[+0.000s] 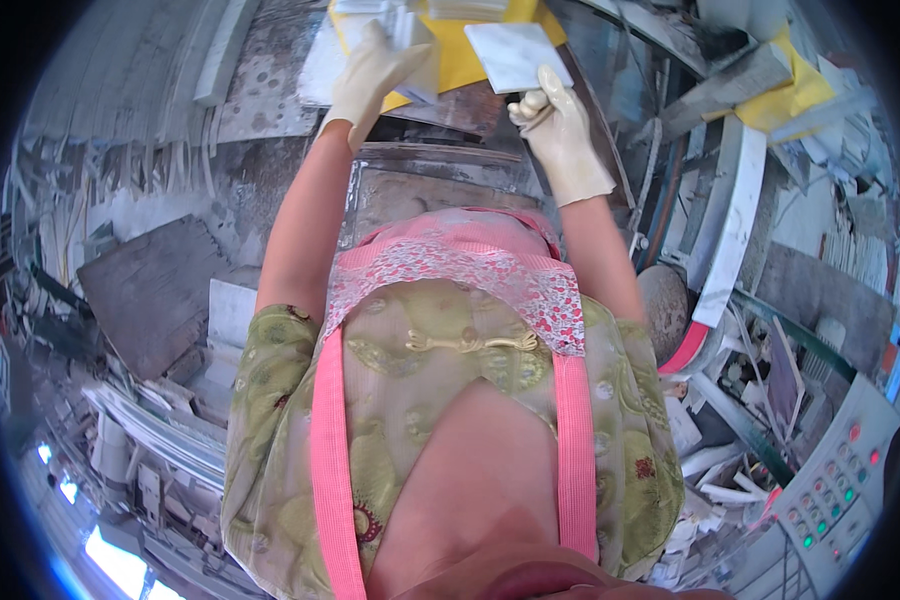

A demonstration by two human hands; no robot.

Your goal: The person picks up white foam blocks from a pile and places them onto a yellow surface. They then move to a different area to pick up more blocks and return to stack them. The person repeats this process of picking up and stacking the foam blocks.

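My right hand (555, 118), in a cream rubber glove, pinches the lower edge of a square white marble tile (516, 54) with faint grey veins. The thumb lies on the tile's face and the other fingers curl beneath. Further left, my left hand (375, 75), gloved alike, is at a stack of white tiles (410, 35). Its thumb stretches out to the right, apart from the fingers, and the fingertips are slightly blurred. Yellow sheeting (460, 62) lies under and around the tiles. More white tiles (467, 8) stand at the far edge.
A worn wooden board (440, 195) lies between me and the tiles. Long stone strips (120, 90) fill the far left. To the right stand a white stone slab (735, 225) and yellow sheeting (795, 90). A control panel (840, 480) with coloured buttons is at the lower right.
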